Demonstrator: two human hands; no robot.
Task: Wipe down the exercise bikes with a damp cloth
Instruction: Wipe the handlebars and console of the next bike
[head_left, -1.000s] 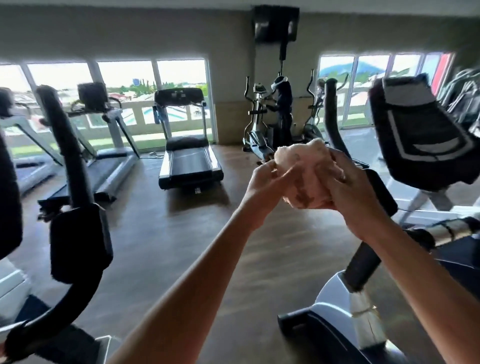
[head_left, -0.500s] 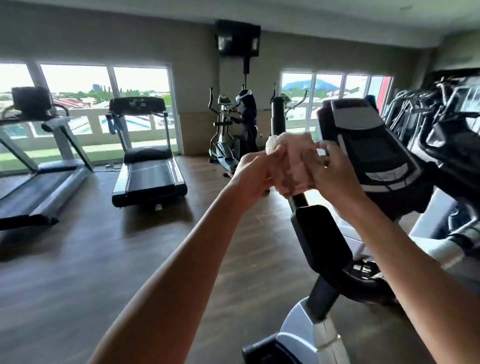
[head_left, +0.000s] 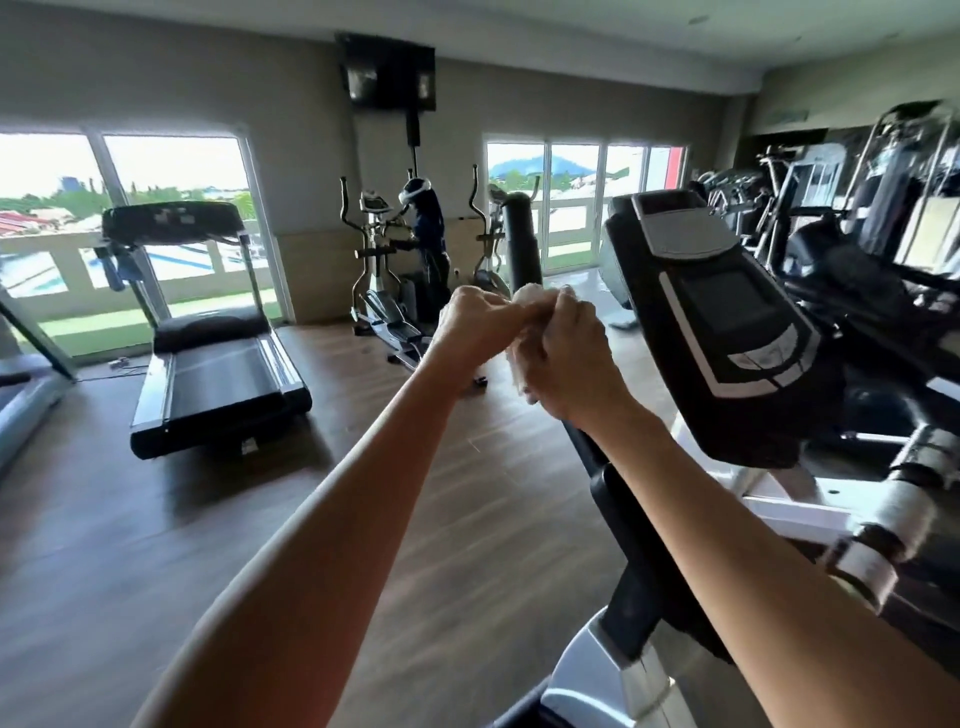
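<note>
A treadmill (head_left: 213, 332) stands at far left by the windows, an elliptical trainer (head_left: 379, 260) beyond it. At centre the left hand (head_left: 475, 325) and right hand (head_left: 566, 358) meet, both clamped on a pale bunched cloth (head_left: 527, 299) — seemingly on the exercise bike's upright handlebar (head_left: 522, 239). Its console (head_left: 711, 317) sits just right — further machines blur behind.

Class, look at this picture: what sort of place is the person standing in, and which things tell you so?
Most likely a gym or fitness room. A black treadmill stands by the window, a silver elliptical trainer by the far wall, and a black exercise-bike console is close at hand.
</note>
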